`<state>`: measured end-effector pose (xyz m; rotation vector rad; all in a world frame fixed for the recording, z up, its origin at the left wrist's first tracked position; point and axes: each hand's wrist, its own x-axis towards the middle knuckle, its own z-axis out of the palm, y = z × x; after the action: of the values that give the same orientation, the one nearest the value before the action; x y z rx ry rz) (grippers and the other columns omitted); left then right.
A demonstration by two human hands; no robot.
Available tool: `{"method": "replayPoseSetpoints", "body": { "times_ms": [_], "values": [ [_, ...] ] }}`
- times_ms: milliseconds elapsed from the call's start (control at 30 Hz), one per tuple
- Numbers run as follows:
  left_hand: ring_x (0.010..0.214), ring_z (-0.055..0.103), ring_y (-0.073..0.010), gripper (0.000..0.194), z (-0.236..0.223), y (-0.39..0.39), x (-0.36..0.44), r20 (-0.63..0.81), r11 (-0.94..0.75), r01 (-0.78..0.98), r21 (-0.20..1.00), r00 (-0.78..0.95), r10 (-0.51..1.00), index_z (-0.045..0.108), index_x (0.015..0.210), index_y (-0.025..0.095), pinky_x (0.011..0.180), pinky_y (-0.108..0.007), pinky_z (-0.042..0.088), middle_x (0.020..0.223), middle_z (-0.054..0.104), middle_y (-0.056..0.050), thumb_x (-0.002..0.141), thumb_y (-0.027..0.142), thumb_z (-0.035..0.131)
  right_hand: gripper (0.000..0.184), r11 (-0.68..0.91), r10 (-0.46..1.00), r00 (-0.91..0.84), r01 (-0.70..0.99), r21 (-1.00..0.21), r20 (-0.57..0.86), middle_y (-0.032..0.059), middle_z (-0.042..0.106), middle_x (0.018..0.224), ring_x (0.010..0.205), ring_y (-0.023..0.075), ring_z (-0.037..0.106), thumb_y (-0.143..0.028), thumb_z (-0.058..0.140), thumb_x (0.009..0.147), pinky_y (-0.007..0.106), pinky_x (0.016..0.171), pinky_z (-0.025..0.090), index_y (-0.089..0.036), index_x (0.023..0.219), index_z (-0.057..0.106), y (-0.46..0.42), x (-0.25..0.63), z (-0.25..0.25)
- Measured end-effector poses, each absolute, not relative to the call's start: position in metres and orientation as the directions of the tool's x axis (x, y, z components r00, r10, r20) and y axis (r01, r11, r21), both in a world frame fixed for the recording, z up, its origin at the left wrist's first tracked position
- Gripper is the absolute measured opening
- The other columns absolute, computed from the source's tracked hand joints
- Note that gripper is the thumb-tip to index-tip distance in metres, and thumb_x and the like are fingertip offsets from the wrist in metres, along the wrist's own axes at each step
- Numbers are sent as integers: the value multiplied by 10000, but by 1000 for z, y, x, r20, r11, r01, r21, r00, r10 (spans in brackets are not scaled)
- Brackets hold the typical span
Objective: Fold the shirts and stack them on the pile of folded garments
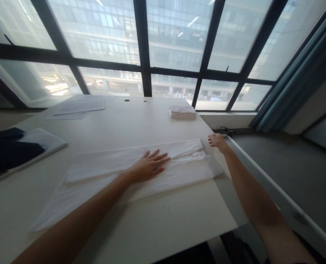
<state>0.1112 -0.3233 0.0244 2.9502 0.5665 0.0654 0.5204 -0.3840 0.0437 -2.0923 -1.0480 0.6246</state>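
Observation:
A long white cloth garment (96,165), folded lengthwise into layers, lies across the white table; its exact kind cannot be made out. My left hand (149,167) rests flat on its middle, fingers spread and palm down. At its right end the layers are rumpled, and one thin corner reaches over the table's edge. My right hand (216,141) hovers just beyond that end by the table's right edge, apart from the cloth. Its fingers are loosely bent with small gaps, and nothing shows in them.
A small stack of folded white cloths (182,112) sits at the table's (140,124) far right. Flat white sheets (80,106) lie at the back left. Dark blue cloth (11,150) rests on white material at left. Windows, a blue curtain (300,73) and a white rail (273,179) surround the table.

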Motion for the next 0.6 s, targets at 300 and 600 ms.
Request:
{"method": "replayPoseSetpoints", "body": {
  "times_ms": [300,600],
  "values": [
    [1583,205,-265,554,20,-338,123,18,-906,390,164,917,398,321,1629,312,1255,-580,181,1678,322,-42,1098,454,252,265,-556,794,494,351,-754,-355,76,695,657,538,174,683,-343,662,980,299,580,612,-108,860,652,-391,510,52],
    [1565,270,-262,556,16,-346,127,86,-914,379,142,915,393,329,1627,269,1261,-521,210,1674,338,-64,1092,409,276,258,-567,813,385,357,-742,-436,37,666,629,494,106,618,-306,679,984,170,452,477,-113,818,639,-392,499,58]
  ]
}}
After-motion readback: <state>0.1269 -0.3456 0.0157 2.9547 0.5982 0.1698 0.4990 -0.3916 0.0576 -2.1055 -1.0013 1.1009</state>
